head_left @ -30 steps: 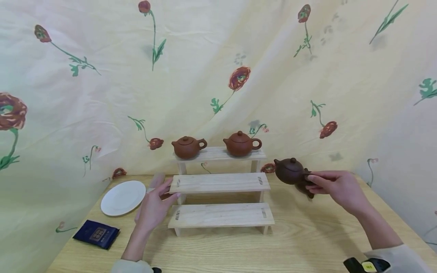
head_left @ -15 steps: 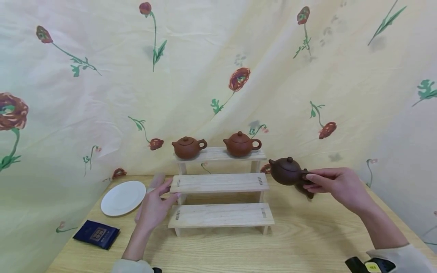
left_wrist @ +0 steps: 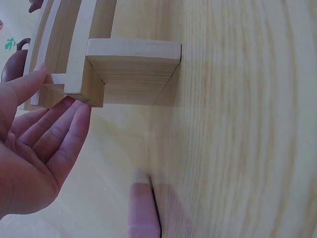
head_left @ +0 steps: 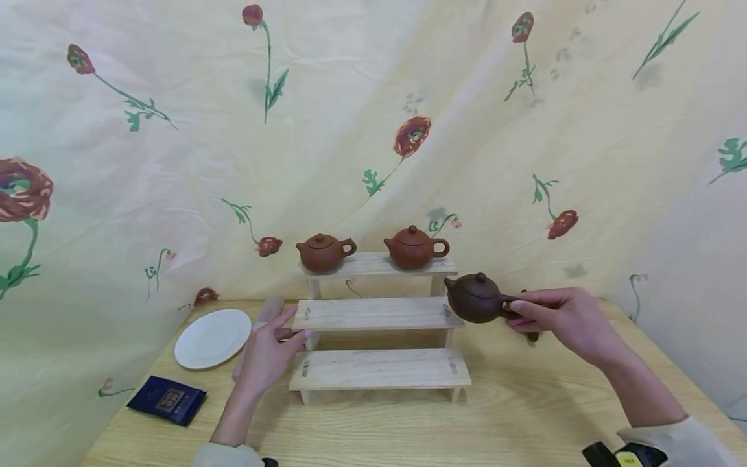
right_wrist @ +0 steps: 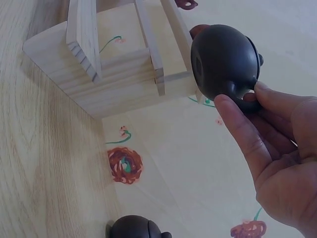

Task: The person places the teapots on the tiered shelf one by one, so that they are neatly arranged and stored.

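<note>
A three-tier wooden display stand (head_left: 379,314) is on the table. My left hand (head_left: 264,355) holds the left end of its middle tier, thumb and fingers on either side in the left wrist view. My right hand (head_left: 574,324) pinches the handle of a dark brown teapot (head_left: 476,301), raised beside the right end of the middle tier, its spout toward the left. Two reddish-brown teapots, the left one (head_left: 323,254) and the right one (head_left: 412,248), sit on the top tier. Another dark teapot (right_wrist: 134,227) is on the table, mostly hidden behind my right hand in the head view.
A white plate (head_left: 213,339) lies left of the stand, with a dark blue packet (head_left: 167,400) nearer the front. Between plate and stand is a long pinkish object (left_wrist: 143,210), partly behind my left hand. A flowered cloth (head_left: 350,130) hangs behind the table.
The dark teapot in my right hand has moved left, toward the end of the middle tier, and slightly down. My left hand keeps its place on the stand.
</note>
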The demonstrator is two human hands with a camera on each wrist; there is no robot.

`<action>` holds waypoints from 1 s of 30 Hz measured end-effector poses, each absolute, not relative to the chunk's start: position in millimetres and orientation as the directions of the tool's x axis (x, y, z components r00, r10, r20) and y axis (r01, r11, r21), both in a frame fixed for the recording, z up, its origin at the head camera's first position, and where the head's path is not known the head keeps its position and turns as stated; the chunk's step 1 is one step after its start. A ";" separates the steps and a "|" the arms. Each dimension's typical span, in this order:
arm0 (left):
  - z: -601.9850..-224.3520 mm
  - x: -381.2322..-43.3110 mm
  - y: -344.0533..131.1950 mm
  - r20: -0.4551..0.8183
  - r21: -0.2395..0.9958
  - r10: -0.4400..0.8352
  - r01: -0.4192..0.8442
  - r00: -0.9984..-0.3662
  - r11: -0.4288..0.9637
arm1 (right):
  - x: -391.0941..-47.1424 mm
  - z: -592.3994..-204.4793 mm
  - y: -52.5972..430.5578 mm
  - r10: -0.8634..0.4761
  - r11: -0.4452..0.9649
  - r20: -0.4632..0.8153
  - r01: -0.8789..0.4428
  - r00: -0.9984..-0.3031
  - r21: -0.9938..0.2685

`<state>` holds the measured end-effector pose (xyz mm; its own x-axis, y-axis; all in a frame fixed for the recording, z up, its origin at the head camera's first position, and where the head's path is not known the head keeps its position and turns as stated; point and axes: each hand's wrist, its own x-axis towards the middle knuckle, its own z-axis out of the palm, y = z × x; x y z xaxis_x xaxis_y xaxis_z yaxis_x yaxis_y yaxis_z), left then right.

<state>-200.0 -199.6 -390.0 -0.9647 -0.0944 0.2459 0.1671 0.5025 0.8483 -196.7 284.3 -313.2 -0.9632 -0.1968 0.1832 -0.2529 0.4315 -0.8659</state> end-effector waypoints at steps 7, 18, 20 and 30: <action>-389.5 -200.0 -200.3 0.241 0.849 -0.096 0.162 -0.966 0.503 | -199.1 -312.6 276.4 -0.224 0.398 0.188 -0.266 -0.956 -0.878; -391.2 -200.7 -200.5 0.220 0.881 -0.086 0.160 -0.972 0.445 | -205.7 -308.9 263.1 -0.271 0.404 0.204 -0.304 -0.941 -0.863; -391.3 -200.7 -200.2 0.221 0.886 -0.085 0.163 -0.972 0.435 | -207.5 -308.4 260.7 -0.276 0.406 0.198 -0.301 -0.941 -0.863; -392.1 -200.6 -199.2 0.229 0.886 -0.091 0.168 -0.969 0.432 | -218.7 -307.3 241.8 -0.284 0.385 0.183 -0.286 -0.941 -0.877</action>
<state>-200.6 -199.2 -392.1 -0.9692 -0.0912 0.2286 0.1683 0.4322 0.8859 -218.7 241.8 -307.3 -0.9413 -0.2838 0.1829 -0.2865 0.3847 -0.8775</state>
